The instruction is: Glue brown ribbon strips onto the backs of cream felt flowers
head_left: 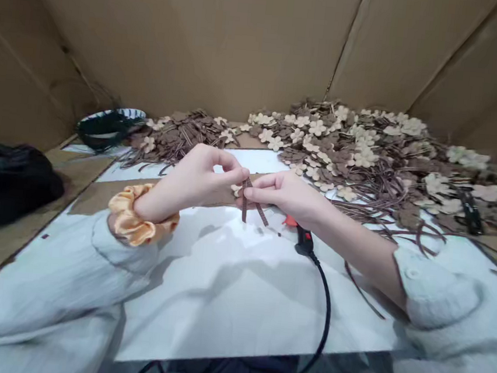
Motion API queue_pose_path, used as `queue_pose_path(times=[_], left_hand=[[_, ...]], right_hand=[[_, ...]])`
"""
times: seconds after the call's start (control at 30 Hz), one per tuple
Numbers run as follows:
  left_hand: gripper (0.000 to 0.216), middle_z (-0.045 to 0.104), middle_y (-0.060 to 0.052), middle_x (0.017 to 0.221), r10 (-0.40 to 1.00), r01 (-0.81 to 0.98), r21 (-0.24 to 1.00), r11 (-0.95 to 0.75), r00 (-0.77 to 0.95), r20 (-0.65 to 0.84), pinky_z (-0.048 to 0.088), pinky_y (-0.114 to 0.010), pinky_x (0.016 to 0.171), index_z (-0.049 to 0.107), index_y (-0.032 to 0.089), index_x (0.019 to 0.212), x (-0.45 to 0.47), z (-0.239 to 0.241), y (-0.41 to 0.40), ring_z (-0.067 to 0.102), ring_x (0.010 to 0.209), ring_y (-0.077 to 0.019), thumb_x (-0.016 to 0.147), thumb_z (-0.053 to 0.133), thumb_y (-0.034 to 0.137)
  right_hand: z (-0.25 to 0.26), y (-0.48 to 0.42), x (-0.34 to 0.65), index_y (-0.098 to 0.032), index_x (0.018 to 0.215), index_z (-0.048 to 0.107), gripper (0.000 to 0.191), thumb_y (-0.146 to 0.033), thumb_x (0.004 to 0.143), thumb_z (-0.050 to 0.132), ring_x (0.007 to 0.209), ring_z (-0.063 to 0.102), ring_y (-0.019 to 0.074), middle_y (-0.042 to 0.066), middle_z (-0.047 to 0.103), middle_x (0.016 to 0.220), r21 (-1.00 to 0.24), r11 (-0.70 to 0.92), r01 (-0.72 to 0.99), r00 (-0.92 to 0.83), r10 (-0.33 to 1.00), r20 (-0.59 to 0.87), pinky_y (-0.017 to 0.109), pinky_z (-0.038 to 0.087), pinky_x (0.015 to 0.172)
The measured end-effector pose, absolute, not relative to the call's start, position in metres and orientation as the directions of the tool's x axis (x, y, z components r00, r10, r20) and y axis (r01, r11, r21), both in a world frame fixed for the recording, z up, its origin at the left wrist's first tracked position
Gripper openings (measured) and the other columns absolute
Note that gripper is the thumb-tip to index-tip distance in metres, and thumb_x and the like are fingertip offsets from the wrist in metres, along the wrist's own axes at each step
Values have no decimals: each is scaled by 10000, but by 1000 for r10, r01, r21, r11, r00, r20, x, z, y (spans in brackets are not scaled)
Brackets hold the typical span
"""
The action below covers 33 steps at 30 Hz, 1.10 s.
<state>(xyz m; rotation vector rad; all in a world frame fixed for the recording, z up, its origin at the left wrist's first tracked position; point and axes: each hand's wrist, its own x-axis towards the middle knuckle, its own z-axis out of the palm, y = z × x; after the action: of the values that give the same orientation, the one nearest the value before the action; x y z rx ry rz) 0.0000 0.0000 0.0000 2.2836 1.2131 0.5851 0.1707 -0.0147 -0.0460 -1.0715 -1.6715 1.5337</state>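
A narrow brown ribbon (245, 207) with stitch-like light marks hangs in two short tails over the white work surface. My left hand (203, 173) pinches it at the top between thumb and forefinger. Close beside, my right hand (287, 195) is closed with thumb against curled fingers, on the same ribbon. A small cream flower shape (235, 190) shows just behind the fingertips; whether it is held I cannot tell. Below my right hand lies a corded tool (304, 239) with a black and red body, partly hidden by the wrist.
Heaped brown and cream felt flowers (323, 141) spread along the back right, with loose brown cords (375, 187). A smaller flower pile (169, 135) and a dark green-and-white bundle (108, 129) stand left. A black bag (6, 184) lies far left. The tool's cable (327, 317) crosses the white board (217, 324); cardboard walls (201, 41) rise behind.
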Motion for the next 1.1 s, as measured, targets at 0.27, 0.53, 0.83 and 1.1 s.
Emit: queue_pose_path(times=[0.27, 0.53, 0.83, 1.1], left_hand=[[332, 682, 5, 703, 865, 690, 545, -476, 481, 146, 393, -203, 628, 692, 154, 723, -5, 2, 5, 580, 680, -138, 801, 453, 370], [338, 680, -14, 695, 860, 698, 565, -440, 508, 41, 406, -226, 643, 671, 153, 688, -2, 4, 2, 582, 690, -153, 786, 464, 401], [242, 672, 4, 663, 882, 685, 609, -399, 469, 50, 401, -214, 620, 650, 157, 639, -3, 3, 3, 579, 654, -135, 753, 499, 308], [250, 665, 13, 658, 896, 678, 618, -398, 431, 104, 389, -213, 603, 676, 174, 659, -8, 2, 8, 582, 655, -137, 751, 532, 356]], right_hand=[[-50, -12, 170, -140, 726, 707, 163, -271, 765, 619, 697, 631, 144, 59, 704, 733, -992, -19, 125, -424, 903, -71, 217, 463, 593], [-52, -13, 169, -156, 710, 706, 179, -290, 773, 606, 604, 605, 124, 42, 694, 684, -987, 10, 160, -441, 895, -63, 215, 430, 519], [-52, -15, 167, -139, 745, 710, 161, -235, 788, 588, 679, 608, 112, 38, 691, 722, -994, -30, 104, -488, 870, -77, 212, 446, 615], [-62, -14, 166, -106, 775, 713, 130, -204, 767, 628, 740, 607, 129, 83, 694, 842, -988, -149, -29, -528, 842, -112, 276, 463, 725]])
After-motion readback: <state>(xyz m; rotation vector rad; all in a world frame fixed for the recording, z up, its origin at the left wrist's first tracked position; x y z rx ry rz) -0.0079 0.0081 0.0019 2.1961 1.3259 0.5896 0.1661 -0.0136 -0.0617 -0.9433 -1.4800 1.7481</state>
